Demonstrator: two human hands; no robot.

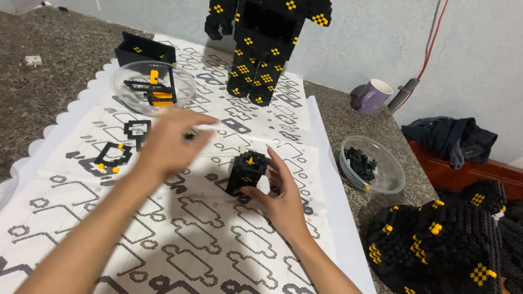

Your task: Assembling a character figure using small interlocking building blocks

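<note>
On the sheet [190, 239], upright block cube [247, 171]

A single head-worn camera looked down and forward, close over a paper-covered table [338, 218], toward the far wall [381, 43].

Two clear bowls [153, 84] [372, 164], one purple mug [372, 96], one tall black-and-yellow brick figure [265, 46], one small brick cube [246, 171], and perhaps three flat brick outlines [113, 155] on the sheet.

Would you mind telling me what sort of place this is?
Probably a home hobby spot: a printed instruction sheet on a speckled stone counter, bowls of small black bricks, and a purple mug.
</note>
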